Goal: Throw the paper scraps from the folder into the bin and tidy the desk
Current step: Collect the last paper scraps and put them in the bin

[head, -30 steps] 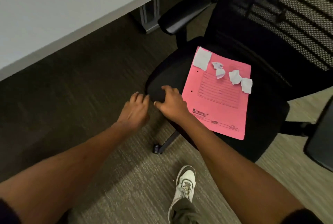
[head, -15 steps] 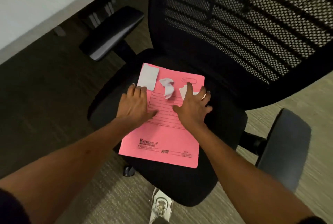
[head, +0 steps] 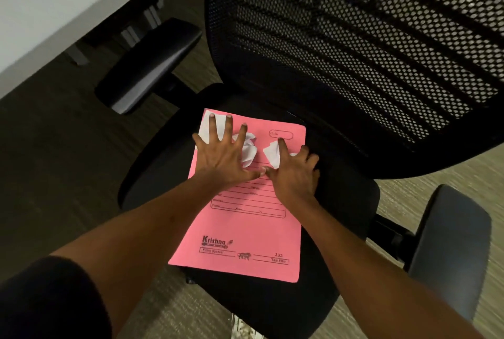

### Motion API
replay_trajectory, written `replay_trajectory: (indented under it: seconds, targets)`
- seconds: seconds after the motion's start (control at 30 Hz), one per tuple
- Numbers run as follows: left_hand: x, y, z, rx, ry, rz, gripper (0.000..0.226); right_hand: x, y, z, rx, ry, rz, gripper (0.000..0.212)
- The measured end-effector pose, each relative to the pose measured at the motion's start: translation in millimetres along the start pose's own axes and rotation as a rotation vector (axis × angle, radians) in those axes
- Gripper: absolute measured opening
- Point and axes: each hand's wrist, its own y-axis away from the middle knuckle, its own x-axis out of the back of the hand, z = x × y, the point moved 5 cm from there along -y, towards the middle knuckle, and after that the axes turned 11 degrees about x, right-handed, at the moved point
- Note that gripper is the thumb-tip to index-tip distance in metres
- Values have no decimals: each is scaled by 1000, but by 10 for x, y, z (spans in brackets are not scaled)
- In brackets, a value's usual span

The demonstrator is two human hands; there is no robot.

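Pink folder [head: 245,229] lies flat on the black chair seat [head: 341,202], paper scraps [head: 249,149] bunched at its far end. Your left hand [head: 223,156] is spread open, palm down, fingers over the flat white scrap at the far left corner and touching the crumpled one. Your right hand [head: 293,172] is open too, fingertips pressing another scrap, gripping nothing. Mesh backrest [head: 354,52] looms right behind the scraps. Armrests [head: 152,66] flank the seat; desk edge [head: 54,11] upper left. Bin not in frame.
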Motion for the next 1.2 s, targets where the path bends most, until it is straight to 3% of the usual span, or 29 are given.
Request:
replay_trajectory:
  seconds: [0.17,0.4,0.57,0.67,0.83,1.03,1.2]
  targets:
    - [-210,-65,55,9,-42,-107,109,-101,-83,52,67,117,-16,60]
    - [-174,87,237,-169,-156,-85,59,-103,-86,28,179,255,-85,56]
    - [-82,211,386,-281,-214,-89,51,-40,-83,24,256,398,-177,48]
    - [-49,272,451,-309,-237,-113,49,16,-93,12,310,465,-182,28]
    - [-9,285,443,-276,-185,-126,43,79,-111,-69,269,236,-151,17]
    - [80,319,356,-113,49,-98,10,143,-18,-222,113,-154,-18,26]
    - [80,310,147,-21,207,-84,20,214,15,-331,153,-211,69,26]
